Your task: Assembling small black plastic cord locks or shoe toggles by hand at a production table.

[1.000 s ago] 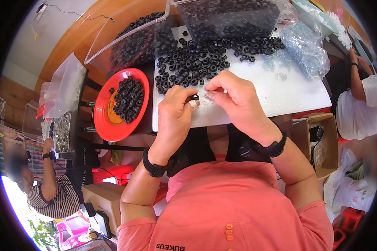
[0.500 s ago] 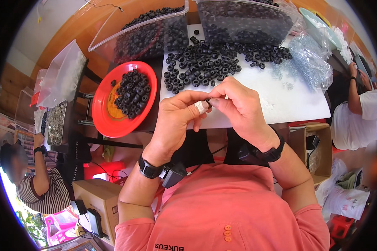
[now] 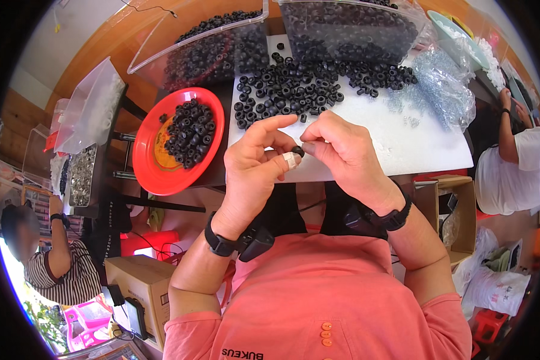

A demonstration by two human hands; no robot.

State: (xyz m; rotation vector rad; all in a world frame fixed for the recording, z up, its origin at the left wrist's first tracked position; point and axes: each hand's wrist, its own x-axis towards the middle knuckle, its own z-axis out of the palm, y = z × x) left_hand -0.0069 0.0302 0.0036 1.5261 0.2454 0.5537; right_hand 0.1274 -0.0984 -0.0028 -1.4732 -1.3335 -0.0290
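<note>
A small round black plastic part (image 3: 297,151) sits at the thumb tip of my left hand (image 3: 251,165), pinched there, while the index finger is lifted away. White tape wraps that thumb. Close beside it, my right hand (image 3: 349,153) has thumb and index finger pressed together; whatever is between them is too small to make out. Both hands are above the front edge of a white board (image 3: 414,150). Beyond them lies a loose pile of black ring-shaped parts (image 3: 282,93). More such parts (image 3: 191,135) are heaped on a red plate (image 3: 145,171) to the left.
Two clear bins (image 3: 222,36) (image 3: 351,33) of black parts stand at the back. A plastic bag of small clear pieces (image 3: 441,84) lies at right, near a pale green basin (image 3: 456,36). Cardboard boxes (image 3: 138,288) flank me. People work at both sides.
My left index finger has lifted off and the fingers have spread, uncovering the black part at the thumb. My right fingertips have drawn slightly apart from it.
</note>
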